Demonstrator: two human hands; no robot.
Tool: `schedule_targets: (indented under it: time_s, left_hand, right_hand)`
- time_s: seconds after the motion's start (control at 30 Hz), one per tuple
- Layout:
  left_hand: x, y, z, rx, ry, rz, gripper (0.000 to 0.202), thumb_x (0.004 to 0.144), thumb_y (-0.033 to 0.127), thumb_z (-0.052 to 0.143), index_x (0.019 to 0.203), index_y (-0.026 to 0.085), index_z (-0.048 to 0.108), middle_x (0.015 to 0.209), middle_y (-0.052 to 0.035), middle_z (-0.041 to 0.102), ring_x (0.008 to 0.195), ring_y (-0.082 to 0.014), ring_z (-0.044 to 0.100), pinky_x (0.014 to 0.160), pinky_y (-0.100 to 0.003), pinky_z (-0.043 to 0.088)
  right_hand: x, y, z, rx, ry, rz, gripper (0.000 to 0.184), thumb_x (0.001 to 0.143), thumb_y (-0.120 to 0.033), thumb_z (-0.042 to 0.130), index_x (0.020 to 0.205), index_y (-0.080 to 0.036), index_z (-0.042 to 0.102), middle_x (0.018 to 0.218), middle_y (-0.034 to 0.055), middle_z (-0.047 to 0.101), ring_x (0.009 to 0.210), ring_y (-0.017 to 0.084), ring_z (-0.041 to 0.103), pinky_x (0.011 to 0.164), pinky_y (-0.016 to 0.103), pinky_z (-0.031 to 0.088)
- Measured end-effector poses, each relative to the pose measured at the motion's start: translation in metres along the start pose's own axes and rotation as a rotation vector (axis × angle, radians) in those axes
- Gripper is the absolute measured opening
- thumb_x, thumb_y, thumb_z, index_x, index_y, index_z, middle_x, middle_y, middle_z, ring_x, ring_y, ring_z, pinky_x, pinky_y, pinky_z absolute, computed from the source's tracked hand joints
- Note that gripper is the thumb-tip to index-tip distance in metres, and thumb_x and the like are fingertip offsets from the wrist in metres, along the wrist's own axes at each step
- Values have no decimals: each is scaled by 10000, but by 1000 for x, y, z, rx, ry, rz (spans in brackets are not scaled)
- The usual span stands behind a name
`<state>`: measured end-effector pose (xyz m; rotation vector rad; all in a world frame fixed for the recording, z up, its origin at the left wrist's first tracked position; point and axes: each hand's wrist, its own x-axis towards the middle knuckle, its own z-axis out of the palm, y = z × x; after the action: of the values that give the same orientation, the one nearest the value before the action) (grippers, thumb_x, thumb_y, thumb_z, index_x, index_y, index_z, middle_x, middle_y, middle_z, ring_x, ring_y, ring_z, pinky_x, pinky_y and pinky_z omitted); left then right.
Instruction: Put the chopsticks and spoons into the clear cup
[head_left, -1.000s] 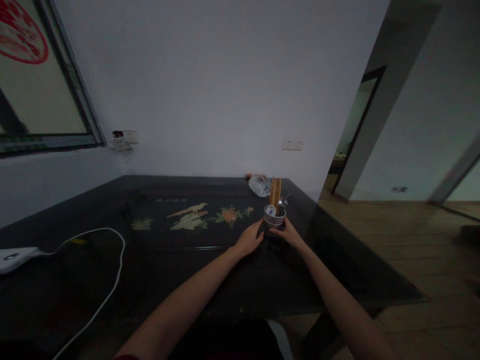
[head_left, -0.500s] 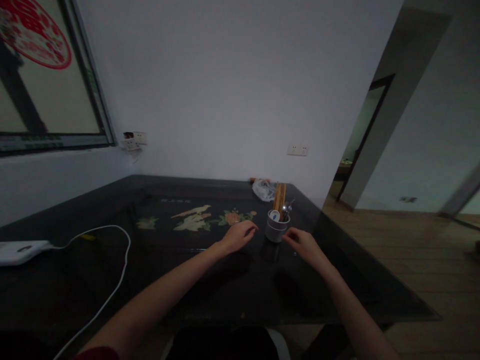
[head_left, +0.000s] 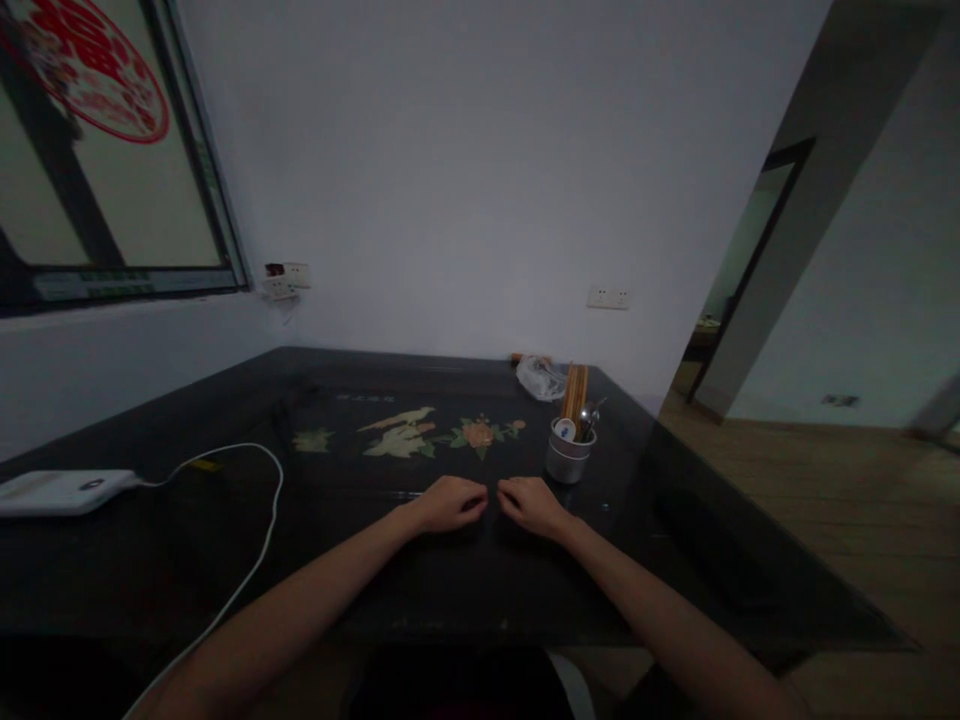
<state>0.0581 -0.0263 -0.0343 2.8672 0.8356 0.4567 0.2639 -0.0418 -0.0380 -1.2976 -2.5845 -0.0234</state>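
Note:
Side by side over the dark glossy table (head_left: 450,590), my left hand (head_left: 452,503) and my right hand (head_left: 531,503) are both curled closed, a small gap between them. Nothing shows in either one. Just behind and to the right of my right hand stands a light grey cylindrical holder (head_left: 568,462). Upright in it are wooden chopsticks (head_left: 576,392), a metal spoon (head_left: 589,413) and a white piece with a blue mark (head_left: 565,430). Neither hand touches the holder.
A crumpled clear plastic bag (head_left: 541,378) lies near the wall. On the left, a white device (head_left: 67,492) trails a white cable (head_left: 271,510) toward me. The table's right edge (head_left: 757,525) drops to a wooden floor.
Both hands have moved away from the holder, toward me and closer together, with fingers more curled. The holder stays in place; the view has shifted slightly.

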Motion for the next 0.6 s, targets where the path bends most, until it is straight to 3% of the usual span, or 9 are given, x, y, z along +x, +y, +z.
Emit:
schedule_targets:
  time_s: [0.6]
  left_hand:
    - [-2,-5,3,79,28,11,232,892,264,430,740,182,586,647,-4,630,580,-113,552,535,-225,274]
  right_hand:
    - [1,1,8,12,52,-92,223,911,-240,429,740,-175,556,761,37,630,724,131,555,649,231,319]
